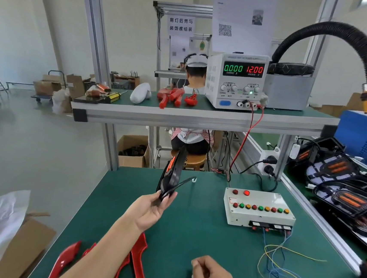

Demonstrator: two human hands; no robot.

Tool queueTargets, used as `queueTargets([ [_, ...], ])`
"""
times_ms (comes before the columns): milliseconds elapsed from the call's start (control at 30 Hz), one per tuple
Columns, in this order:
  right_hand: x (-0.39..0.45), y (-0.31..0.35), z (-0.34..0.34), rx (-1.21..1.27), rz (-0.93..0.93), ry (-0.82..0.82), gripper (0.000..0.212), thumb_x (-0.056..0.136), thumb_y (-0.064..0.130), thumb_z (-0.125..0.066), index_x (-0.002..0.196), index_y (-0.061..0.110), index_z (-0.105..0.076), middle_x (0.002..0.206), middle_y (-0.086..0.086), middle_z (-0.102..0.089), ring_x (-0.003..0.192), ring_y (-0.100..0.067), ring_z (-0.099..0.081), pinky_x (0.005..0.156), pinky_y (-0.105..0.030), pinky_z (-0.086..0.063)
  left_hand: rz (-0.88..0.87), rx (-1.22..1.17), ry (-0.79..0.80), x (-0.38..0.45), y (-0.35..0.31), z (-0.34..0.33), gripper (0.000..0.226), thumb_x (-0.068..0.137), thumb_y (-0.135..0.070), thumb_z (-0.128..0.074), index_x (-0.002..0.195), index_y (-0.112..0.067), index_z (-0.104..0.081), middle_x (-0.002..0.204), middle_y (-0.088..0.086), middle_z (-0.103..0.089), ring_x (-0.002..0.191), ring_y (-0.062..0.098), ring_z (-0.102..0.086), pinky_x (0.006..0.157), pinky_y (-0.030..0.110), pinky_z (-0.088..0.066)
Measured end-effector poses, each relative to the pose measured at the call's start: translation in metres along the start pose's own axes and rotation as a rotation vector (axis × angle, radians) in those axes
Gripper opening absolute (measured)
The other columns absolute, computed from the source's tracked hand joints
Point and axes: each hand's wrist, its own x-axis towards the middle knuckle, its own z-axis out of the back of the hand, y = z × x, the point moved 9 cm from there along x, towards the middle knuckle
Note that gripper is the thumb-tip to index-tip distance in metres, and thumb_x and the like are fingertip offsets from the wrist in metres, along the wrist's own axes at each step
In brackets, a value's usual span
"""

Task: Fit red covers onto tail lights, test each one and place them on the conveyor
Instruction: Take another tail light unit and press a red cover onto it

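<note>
My left hand grips the lower end of a black tail light and holds it upright above the green bench; an orange strip shows on its left side and a thin black arm sticks out to the right. Low at the front, my right hand hovers with loosely curled fingers that hold nothing. Several red covers lie on the mat at the front left, partly hidden under my left forearm. On the conveyor at the right lie several black tail lights.
A white test box with coloured buttons sits right of centre, with loose wires trailing forward. On the upper shelf stand a power supply reading 12.00 V and more red parts. A person sits behind the bench. A cardboard box is at left.
</note>
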Motion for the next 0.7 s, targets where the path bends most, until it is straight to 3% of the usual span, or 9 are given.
queueTargets([
  [133, -0.001, -0.003, 0.0, 0.04, -0.02, -0.011, 0.027, 0.086, 0.019, -0.071, 0.062, 0.029, -0.065, 0.061, 0.002, -0.067, 0.049, -0.005, -0.05, 0.057, -0.014, -0.046, 0.028, 0.226, -0.027, -0.018, 0.001, 0.006, 0.025, 0.106, -0.001, -0.042, 0.113, 0.014, -0.06, 0.104, 0.028, -0.073, 0.084, 0.043, -0.076, 0.053, 0.031, -0.062],
  [267, -0.003, -0.008, 0.007, 0.096, -0.061, -0.092, 0.023, 0.089, 0.018, -0.07, 0.068, 0.029, -0.069, 0.062, 0.003, -0.068, 0.056, -0.013, -0.061, 0.058, -0.013, -0.046, 0.001, 0.612, -0.042, -0.037, -0.003, 0.015, 0.027, 0.107, 0.0, -0.041, 0.12, 0.017, -0.058, 0.108, 0.027, -0.073, 0.088, 0.034, -0.077, 0.068, 0.036, -0.064],
  [367, -0.004, -0.011, 0.013, 0.219, -0.114, -0.15, 0.02, 0.094, 0.015, -0.065, 0.081, 0.029, -0.071, 0.069, 0.006, -0.072, 0.056, -0.012, -0.064, 0.057, -0.021, -0.052, 0.023, 0.867, -0.086, -0.052, -0.007, 0.024, 0.025, 0.107, -0.002, -0.043, 0.122, 0.011, -0.06, 0.105, 0.02, -0.076, 0.086, 0.026, -0.077, 0.067, 0.032, -0.063],
  [467, -0.005, -0.013, 0.02, 0.41, -0.21, -0.17, 0.014, 0.101, 0.019, -0.058, 0.103, 0.027, -0.068, 0.087, 0.005, -0.075, 0.071, -0.012, -0.071, 0.055, -0.025, -0.056, 0.066, 1.054, -0.084, -0.068, -0.009, 0.023, 0.022, 0.107, -0.003, -0.044, 0.121, 0.006, -0.06, 0.095, 0.012, -0.077, 0.08, 0.02, -0.076, 0.065, 0.031, -0.062],
  [600, -0.011, -0.017, 0.039, 0.346, -0.235, -0.179, 0.022, 0.103, 0.033, -0.051, 0.122, 0.027, -0.06, 0.113, 0.008, -0.067, 0.096, -0.007, -0.068, 0.077, -0.031, -0.06, 0.18, 1.295, 0.015, -0.088, 0.008, 0.018, 0.019, 0.107, -0.006, -0.047, 0.119, 0.002, -0.06, 0.098, 0.01, -0.073, 0.085, 0.02, -0.073, 0.077, 0.036, -0.061],
  [700, -0.02, -0.016, 0.056, 0.215, -0.183, -0.169, 0.023, 0.103, 0.035, -0.049, 0.121, 0.03, -0.062, 0.118, 0.009, -0.064, 0.109, -0.01, -0.062, 0.1, -0.039, -0.051, 0.291, 1.381, 0.096, -0.098, 0.032, 0.017, 0.027, 0.108, -0.005, -0.045, 0.129, 0.007, -0.055, 0.102, 0.013, -0.072, 0.084, 0.022, -0.073, 0.077, 0.036, -0.062],
])
